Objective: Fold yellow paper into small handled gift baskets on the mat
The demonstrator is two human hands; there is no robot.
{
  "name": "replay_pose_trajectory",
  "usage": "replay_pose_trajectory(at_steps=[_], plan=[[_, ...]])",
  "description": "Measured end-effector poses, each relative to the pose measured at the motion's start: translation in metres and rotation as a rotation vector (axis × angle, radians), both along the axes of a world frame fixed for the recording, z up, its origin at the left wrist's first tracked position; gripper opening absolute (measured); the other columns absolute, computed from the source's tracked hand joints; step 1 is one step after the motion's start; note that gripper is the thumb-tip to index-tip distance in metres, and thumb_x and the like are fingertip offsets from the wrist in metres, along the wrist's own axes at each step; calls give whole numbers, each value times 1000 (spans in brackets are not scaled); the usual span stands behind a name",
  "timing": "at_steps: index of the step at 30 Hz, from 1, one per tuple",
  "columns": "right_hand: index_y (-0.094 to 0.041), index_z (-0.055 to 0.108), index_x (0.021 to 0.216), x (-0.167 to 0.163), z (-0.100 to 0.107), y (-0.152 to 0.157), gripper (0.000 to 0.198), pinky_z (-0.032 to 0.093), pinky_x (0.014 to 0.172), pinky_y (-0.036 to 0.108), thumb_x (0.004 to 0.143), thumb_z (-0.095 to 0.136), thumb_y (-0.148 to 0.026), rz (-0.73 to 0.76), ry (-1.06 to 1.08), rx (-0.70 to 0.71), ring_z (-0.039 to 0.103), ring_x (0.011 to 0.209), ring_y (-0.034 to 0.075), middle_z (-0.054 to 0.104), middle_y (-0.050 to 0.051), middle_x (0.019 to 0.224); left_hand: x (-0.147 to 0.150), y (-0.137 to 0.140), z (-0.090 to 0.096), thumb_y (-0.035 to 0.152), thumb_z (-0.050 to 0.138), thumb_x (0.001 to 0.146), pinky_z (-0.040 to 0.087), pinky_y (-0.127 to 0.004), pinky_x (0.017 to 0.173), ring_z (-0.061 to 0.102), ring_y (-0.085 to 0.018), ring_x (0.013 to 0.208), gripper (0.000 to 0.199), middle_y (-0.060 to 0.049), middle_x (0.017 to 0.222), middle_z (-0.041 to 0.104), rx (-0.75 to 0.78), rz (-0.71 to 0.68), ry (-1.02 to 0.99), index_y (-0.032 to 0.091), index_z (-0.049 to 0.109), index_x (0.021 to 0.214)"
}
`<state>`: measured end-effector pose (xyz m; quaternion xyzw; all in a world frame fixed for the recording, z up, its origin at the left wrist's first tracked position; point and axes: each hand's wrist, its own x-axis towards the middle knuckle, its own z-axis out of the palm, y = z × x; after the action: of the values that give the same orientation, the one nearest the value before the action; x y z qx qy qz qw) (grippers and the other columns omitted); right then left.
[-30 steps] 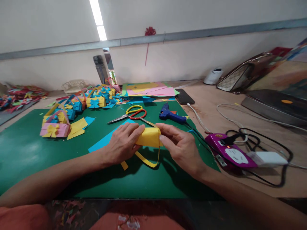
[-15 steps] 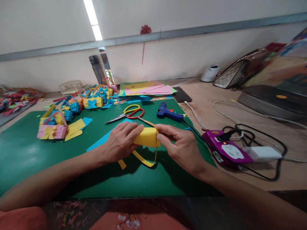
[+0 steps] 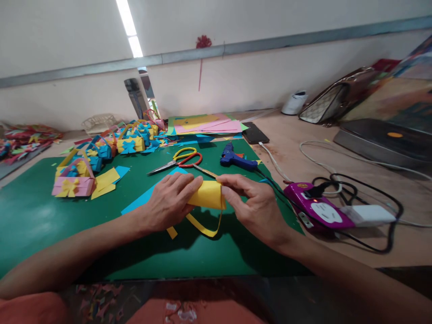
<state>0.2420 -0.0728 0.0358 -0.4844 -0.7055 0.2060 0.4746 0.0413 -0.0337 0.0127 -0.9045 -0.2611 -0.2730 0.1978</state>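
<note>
Between my two hands is a small yellow paper basket (image 3: 206, 195), its bottom up and its strip handle (image 3: 206, 231) looping down toward the green mat. My left hand (image 3: 172, 198) grips its left end, fingers over the top. At the right end, my right hand (image 3: 254, 207) pinches the paper edge with thumb and forefinger. A yellow paper strip (image 3: 172, 232) sticks out below my left hand. Scissors (image 3: 178, 161) with one yellow and one red handle lie beyond, and a thin pointed blade (image 3: 204, 171) reaches to my right fingertips. A blue glue gun (image 3: 238, 159) rests farther back.
Finished paper baskets (image 3: 74, 182) and yellow paper pieces (image 3: 104, 180) stand at the left on the green mat (image 3: 145, 258). Coloured sheets (image 3: 205, 124) and a phone (image 3: 255, 133) lie behind. A purple power strip (image 3: 320, 207) with tangled cables is at the right.
Both hands stay almost in place on the yellow basket. Its right end has shifted slightly, and the right thumb has moved a little along the edge.
</note>
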Motion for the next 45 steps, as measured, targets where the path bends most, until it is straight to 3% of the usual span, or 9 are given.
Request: replay_pose_trajectory(at_steps=[4,11,19,23,26,31,34,39,45], plan=[[-20,57,88,-1,0,1,9,52,61,24,79,56,-22,-3,158,-57,67,74,16,68,2,80,2,-2,2,27,55,83,50,-36,71,60,-24,86,43,-15,103,62,20,42,-10,11,41,120],[-20,60,78,0,-4,2,8,50,58,24,80,56,-26,12,78,-61,60,63,13,63,0,71,4,-4,-3,36,52,84,50,-34,70,61,-23,84,47,-14,102,62,32,109,-40,12,40,122],[-18,62,72,-5,-6,8,15,52,60,26,74,64,-32,54,303,-213,60,64,14,64,1,71,6,-10,-2,32,52,85,45,-33,64,59,-23,77,44,-14,98,64,222,186,28,9,41,121],[-17,63,65,-6,-3,7,16,52,64,27,74,64,-30,6,316,-150,61,70,15,66,3,76,7,-12,-2,31,53,85,46,-33,65,59,-23,79,44,-14,100,64,206,175,36,10,41,122],[-18,61,59,-5,-2,7,16,52,65,27,72,65,-26,-16,294,-89,62,71,16,67,3,76,6,-12,0,38,56,83,49,-36,71,60,-25,86,53,-16,104,63,71,88,-46,11,39,125],[-18,62,61,-2,-4,10,14,51,60,24,73,64,-24,-64,309,-38,61,66,14,67,2,74,-3,-9,6,42,62,79,52,-31,76,60,-19,91,58,-12,104,62,-418,-55,-464,14,41,125],[-18,62,60,1,-4,12,14,51,59,23,73,65,-25,-101,307,-25,62,67,14,67,2,74,-8,-7,6,36,67,75,51,-27,70,60,-15,85,49,-8,96,62,-700,-47,-742,15,48,116],[-20,63,62,2,-5,13,12,51,60,23,72,66,-25,-141,301,-30,62,68,14,68,1,77,-11,-9,4,25,72,67,48,-23,66,57,-11,74,20,-2,84,61,-1139,2,-1169,15,57,78],[-21,64,64,1,-5,14,10,52,60,22,73,66,-26,-157,261,24,63,68,13,68,0,80,-7,-14,3,19,74,62,44,-21,65,55,-9,71,13,-1,78,62,-1370,66,-1344,15,62,61]])
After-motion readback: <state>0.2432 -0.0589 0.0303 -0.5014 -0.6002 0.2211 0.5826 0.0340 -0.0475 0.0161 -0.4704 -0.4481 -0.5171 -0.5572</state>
